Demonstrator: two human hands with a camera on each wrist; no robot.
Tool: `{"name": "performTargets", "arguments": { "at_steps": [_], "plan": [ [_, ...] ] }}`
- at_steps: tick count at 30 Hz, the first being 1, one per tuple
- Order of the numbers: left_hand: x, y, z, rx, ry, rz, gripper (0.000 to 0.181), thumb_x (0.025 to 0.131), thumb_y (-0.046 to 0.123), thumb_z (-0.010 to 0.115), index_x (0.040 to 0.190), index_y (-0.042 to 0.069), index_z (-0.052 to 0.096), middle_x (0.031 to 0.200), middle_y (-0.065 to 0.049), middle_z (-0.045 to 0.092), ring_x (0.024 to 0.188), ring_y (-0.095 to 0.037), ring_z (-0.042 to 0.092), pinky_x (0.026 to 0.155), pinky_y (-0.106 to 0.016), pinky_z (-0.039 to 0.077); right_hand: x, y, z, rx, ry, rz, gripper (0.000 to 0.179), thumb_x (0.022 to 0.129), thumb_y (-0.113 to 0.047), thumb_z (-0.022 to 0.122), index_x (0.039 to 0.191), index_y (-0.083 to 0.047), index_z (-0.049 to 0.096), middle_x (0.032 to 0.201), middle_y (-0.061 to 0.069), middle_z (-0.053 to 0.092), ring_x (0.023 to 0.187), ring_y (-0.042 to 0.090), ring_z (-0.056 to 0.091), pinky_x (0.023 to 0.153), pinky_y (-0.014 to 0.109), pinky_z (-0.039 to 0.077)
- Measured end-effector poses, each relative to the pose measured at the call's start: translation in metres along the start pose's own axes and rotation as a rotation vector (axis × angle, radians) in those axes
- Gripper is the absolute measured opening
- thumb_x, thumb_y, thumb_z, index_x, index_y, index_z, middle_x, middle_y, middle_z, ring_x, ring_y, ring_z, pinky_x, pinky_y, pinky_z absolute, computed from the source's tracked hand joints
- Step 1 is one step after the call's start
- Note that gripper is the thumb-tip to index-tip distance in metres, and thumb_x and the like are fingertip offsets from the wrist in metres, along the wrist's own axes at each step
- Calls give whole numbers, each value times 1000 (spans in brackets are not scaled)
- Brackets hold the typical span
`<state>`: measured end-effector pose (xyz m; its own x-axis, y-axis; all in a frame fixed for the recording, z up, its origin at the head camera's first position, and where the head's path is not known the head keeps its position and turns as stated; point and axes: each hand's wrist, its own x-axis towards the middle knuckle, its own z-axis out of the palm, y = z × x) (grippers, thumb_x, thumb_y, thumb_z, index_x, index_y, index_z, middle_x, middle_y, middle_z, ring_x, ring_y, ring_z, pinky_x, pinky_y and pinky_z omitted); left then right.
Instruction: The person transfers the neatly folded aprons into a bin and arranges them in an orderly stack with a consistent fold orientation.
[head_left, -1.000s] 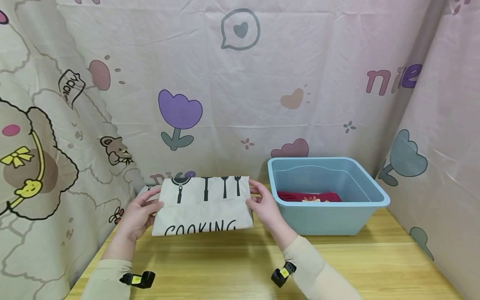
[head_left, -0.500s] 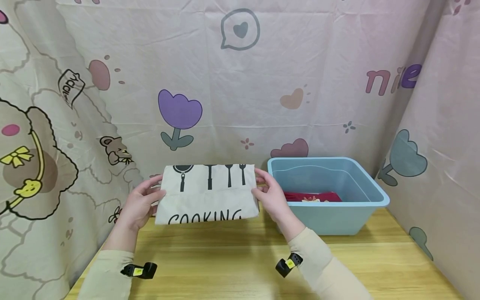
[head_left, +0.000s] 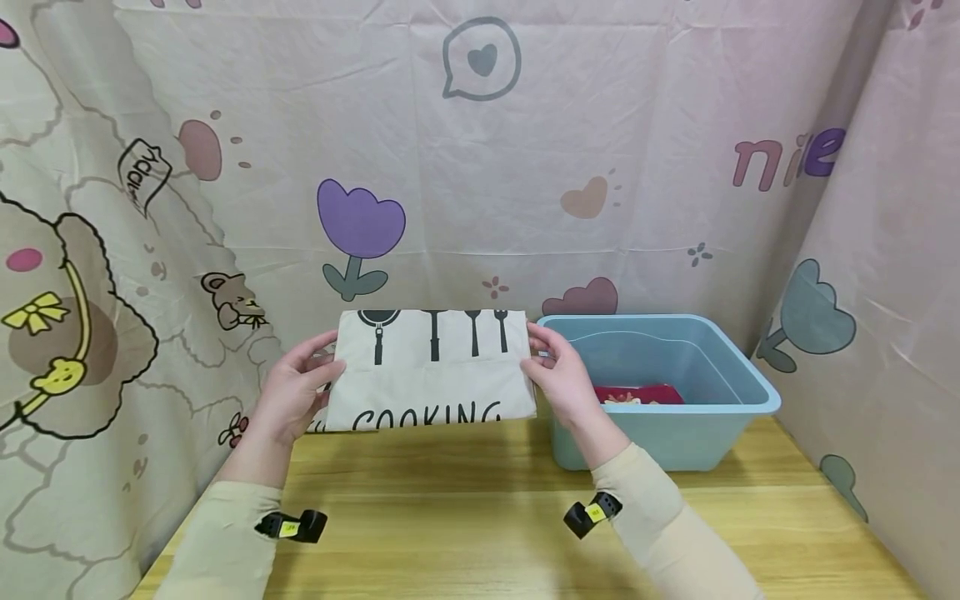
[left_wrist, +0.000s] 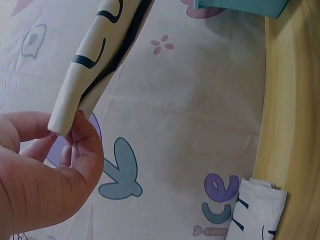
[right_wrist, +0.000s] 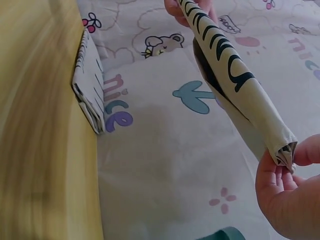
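Observation:
A folded white cloth (head_left: 431, 385) printed with black kitchen utensils and the word COOKING is held up above the wooden table, its printed face toward the head view. My left hand (head_left: 298, 390) pinches its left edge, thumb in front and fingers behind. At the right edge my right hand (head_left: 567, 382) grips it the same way. Folded layers show at the cloth's end (right_wrist: 284, 150) in the right wrist view. A second folded white cloth (right_wrist: 89, 82) with dark print lies at the table's back left, mostly hidden behind the held one in the head view.
A light blue plastic bin (head_left: 645, 437) stands at the back right of the wooden table (head_left: 450, 517), with a folded dark red cloth (head_left: 663, 394) inside. My right hand is beside the bin's left rim. Patterned curtains (head_left: 480, 183) enclose the back and sides.
Both hands have raised the folded cloth and shifted it a little to the right, toward the bin. The bin and the red cloth in it have stayed put.

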<state>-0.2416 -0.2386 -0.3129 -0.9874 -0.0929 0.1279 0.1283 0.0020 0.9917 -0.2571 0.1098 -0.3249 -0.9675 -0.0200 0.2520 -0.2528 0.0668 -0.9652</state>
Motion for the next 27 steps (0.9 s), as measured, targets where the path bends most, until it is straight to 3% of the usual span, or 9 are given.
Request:
{"name": "performTargets", "arguments": {
  "at_steps": [8, 14, 20, 27],
  "plan": [
    [4, 8, 14, -74, -35, 0, 51, 94, -1, 64, 141, 18, 55, 99, 3, 57, 82, -7, 59, 63, -21, 53, 3, -6, -15, -18, -4, -17, 56, 93, 5, 59, 147, -2, 44, 128, 19, 51, 105, 28, 55, 79, 18, 49],
    [6, 15, 24, -51, -65, 23, 53, 95, 0, 63, 144, 16, 52, 100, 2, 57, 83, -7, 58, 63, -21, 51, 5, -9, -27, 12, -5, -24, 56, 94, 5, 57, 148, -3, 44, 128, 20, 50, 100, 22, 57, 77, 19, 51],
    [11, 21, 37, -22, -55, 27, 56, 95, 0, 62, 147, 13, 48, 101, 0, 55, 81, -7, 57, 61, -21, 50, 9, -11, -38, 22, 4, -31, 56, 94, 7, 56, 147, -2, 44, 127, 21, 50, 93, 14, 59, 76, 21, 52],
    [18, 25, 55, -8, -47, 26, 56, 95, 0, 61, 148, 13, 47, 106, -3, 55, 88, -11, 57, 69, -24, 53, 10, -14, -52, 3, 34, -33, 55, 95, 5, 55, 148, -1, 43, 126, 20, 49, 91, 13, 59, 77, 22, 52]
  ]
}}
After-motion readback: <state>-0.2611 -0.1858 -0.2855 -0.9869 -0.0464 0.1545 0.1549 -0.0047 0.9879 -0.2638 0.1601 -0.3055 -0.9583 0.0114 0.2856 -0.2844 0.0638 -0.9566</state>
